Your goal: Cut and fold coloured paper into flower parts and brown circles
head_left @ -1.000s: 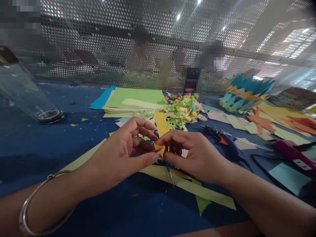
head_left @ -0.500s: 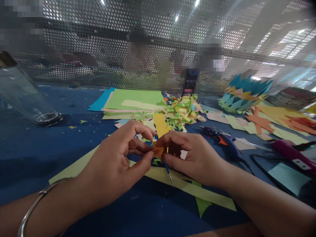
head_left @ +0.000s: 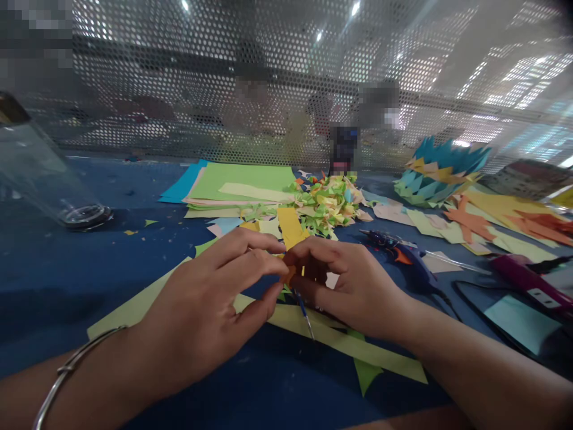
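Between my two hands is a small orange paper piece, partly covered by my fingers. My left hand pinches its left side with thumb and fingertips. From the right, my right hand grips the same piece with its fingers curled over it. Just beyond my fingertips lies a yellow paper strip. A thin blue stick with a silvery end points toward me from under my right fingers. Beneath both hands runs a long pale-yellow paper strip, with a green scrap by its lower edge.
A glue gun and a purple power strip lie at right. Behind are stacked coloured sheets, a heap of paper scraps and a blue-green paper crown shape. A clear jar stands left; perforated metal backs the table.
My left fingers have straightened and moved right, closing over the orange paper from above. My right hand has stayed nearly in place.
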{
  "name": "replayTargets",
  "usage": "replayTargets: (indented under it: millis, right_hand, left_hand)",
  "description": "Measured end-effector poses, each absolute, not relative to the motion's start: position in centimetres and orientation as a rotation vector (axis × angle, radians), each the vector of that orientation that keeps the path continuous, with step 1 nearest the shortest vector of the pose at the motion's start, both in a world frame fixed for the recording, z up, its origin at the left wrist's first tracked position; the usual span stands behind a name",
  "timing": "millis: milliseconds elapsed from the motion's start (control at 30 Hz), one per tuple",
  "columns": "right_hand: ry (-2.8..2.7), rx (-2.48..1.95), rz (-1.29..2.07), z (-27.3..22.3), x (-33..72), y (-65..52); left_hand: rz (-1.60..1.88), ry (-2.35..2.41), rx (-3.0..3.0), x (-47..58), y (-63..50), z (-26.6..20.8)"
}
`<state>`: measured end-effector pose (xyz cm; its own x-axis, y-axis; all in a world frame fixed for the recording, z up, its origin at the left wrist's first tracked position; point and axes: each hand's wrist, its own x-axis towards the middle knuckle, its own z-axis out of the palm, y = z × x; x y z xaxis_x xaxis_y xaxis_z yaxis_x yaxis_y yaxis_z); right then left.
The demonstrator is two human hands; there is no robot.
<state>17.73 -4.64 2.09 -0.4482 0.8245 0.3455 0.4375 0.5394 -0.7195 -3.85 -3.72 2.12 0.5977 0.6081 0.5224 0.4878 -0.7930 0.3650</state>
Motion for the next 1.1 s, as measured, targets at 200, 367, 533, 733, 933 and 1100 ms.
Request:
replayTargets:
  millis: [200,367,533,733,933,1100]
  right_hand:
    - [-2.068,-1.026,0.692,2.1,17.8,-4.6]
    - [-2.068,-1.014,0.719,2.2,17.8,-4.7]
    - [-2.069,-1.016,0.705,2.3,17.7,-4.6]
    - [-2.064,-1.016,0.712,2.2,17.8,-4.6]
    - [-2.053,-1.015,0.690,2.3,17.8,-4.7]
    - [-2.033,-1.031,0.675,2.4,18.1,-4.8]
  left_hand:
    - [1.000,0.990,2.678,-4.0,-3.9,1.9]
    - [0.920,1.018,2.738,-4.4,-4.1,1.9]
    - [0.892,1.043,2.733,-4.2,-4.0,1.7]
    - [0.945,1.004,2.756,-4.1,-4.1,2.0]
    - [1.022,1.026,2.625,-4.0,-4.1,2.2]
    - [0.911,1.018,1.894,-3.0,-3.7,2.2]
